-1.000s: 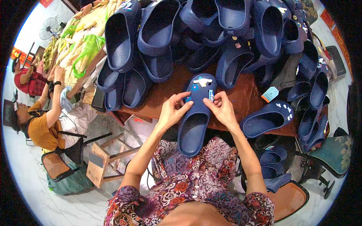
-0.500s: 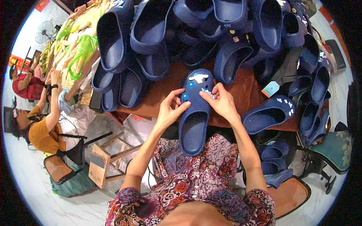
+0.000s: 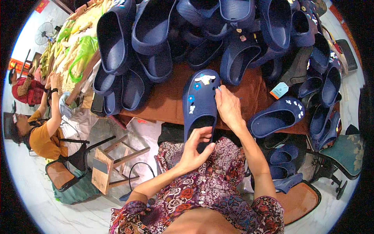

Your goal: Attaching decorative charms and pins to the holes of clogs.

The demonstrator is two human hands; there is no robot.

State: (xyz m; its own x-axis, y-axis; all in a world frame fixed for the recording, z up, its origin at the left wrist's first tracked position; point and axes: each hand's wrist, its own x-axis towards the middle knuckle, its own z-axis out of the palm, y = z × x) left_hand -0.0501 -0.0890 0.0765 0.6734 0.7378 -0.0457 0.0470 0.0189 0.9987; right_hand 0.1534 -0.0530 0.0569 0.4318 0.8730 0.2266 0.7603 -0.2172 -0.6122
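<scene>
A navy clog [image 3: 206, 99] lies toe-away at the table's front edge. White and blue charms dot its upper: a white character charm [image 3: 206, 79] near the toe, blue flowers and a small white figure along the left. My left hand [image 3: 193, 150] is over the clog's foot opening, fingers loosely bent, thumb apart, with nothing seen in them; it hides the heel. Beside the clog's right edge, my right hand [image 3: 230, 107] pinches a small whitish piece, apparently a shoe charm, mostly hidden by the fingertips. Another navy clog with white charms [image 3: 276, 117] lies to the right.
Many navy clogs [image 3: 154, 27] are piled across the back of the brown-covered table [image 3: 167, 99]. A blue-and-orange tag [image 3: 279, 90] hangs at the right. A wooden stool [image 3: 113, 167] stands lower left. Two people sit far left by a heap of pale husks [image 3: 80, 50].
The white lettering charm on the clog's right side has come off under my right hand. My left hand has moved from the upper's left edge down to the foot opening.
</scene>
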